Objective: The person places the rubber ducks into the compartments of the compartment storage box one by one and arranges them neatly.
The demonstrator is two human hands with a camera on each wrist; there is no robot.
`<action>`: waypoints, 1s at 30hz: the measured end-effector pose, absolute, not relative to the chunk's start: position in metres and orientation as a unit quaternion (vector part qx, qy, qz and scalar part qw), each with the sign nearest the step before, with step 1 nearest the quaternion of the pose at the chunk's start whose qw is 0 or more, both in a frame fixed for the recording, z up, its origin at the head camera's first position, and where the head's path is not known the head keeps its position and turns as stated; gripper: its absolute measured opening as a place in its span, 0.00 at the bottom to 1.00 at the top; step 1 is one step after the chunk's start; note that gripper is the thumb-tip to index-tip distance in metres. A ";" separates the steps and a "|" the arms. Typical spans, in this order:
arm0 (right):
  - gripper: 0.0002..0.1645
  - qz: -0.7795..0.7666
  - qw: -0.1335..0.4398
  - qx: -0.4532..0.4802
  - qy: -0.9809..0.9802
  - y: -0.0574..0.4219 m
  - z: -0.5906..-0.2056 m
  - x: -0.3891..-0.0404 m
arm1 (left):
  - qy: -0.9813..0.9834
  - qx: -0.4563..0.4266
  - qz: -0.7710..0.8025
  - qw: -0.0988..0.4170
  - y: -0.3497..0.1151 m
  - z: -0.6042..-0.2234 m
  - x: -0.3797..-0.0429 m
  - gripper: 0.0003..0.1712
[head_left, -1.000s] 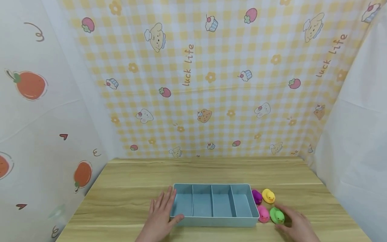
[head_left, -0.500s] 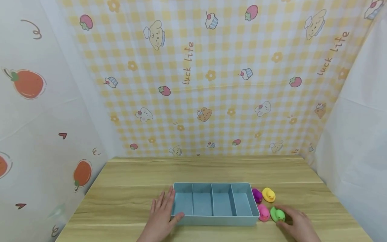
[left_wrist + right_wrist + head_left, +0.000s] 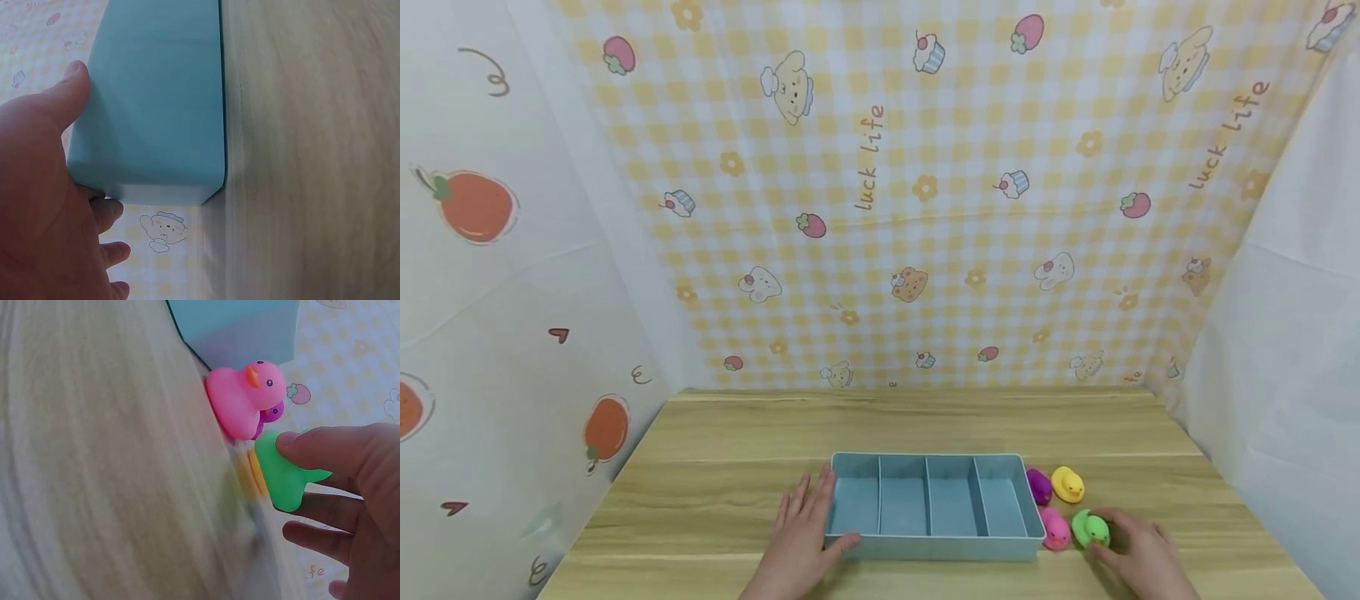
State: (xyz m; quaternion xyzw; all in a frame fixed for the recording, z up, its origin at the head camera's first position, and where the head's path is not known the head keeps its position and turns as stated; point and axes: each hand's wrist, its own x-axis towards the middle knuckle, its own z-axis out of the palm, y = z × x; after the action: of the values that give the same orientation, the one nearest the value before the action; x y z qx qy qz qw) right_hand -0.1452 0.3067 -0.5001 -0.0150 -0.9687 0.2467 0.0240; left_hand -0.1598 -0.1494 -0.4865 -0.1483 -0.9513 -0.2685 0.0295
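My right hand [image 3: 1142, 554] pinches a green rubber duck [image 3: 1090, 530] between thumb and fingers, to the right of the box. In the right wrist view the thumb presses one side of the green duck [image 3: 281, 469], and the fingers reach behind it. My left hand [image 3: 801, 533] lies with extended fingers against the left end of a blue-grey box [image 3: 940, 547] with several compartments. Its thumb reaches over the near left corner of the box [image 3: 156, 100]. A pink duck [image 3: 1056, 530] sits between the box and the green duck.
A purple duck [image 3: 1039, 486] stands by the box's right end, with a yellow duck [image 3: 1067, 484] beside it. The wooden table [image 3: 737, 433] is bounded by a patterned cloth [image 3: 955, 250] at the back and white cloths at both sides.
My right thumb and fingers have closed in on the green duck, which has shifted very slightly. The left hand stays at the box's left end.
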 end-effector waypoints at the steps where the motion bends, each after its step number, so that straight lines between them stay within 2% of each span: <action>1: 0.30 0.249 0.021 -0.019 -0.968 0.306 -0.499 -0.145 | -0.951 -0.149 -0.268 0.030 -0.149 -0.487 -0.160 0.52; 8: 0.35 0.282 -0.006 -0.040 -0.959 0.307 -0.491 -0.144 | -0.951 -0.152 -0.265 0.036 -0.149 -0.489 -0.161 0.51; 15: 0.30 0.285 0.034 -0.018 -0.958 0.303 -0.480 -0.140 | -0.949 -0.155 -0.271 0.046 -0.149 -0.489 -0.160 0.51; 26: 0.31 0.288 0.019 -0.027 -0.957 0.297 -0.468 -0.142 | -0.948 -0.158 -0.273 0.050 -0.149 -0.488 -0.160 0.50; 30: 0.28 0.289 0.038 -0.012 -0.956 0.293 -0.465 -0.141 | -0.948 -0.157 -0.272 0.052 -0.149 -0.489 -0.160 0.50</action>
State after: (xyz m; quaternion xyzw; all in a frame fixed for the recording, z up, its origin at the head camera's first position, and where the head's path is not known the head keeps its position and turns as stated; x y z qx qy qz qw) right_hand -0.1409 0.2930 -0.4648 -0.0118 -0.9564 0.2893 0.0382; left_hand -0.1596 -0.1486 -0.4886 -0.1571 -0.9478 -0.2724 0.0520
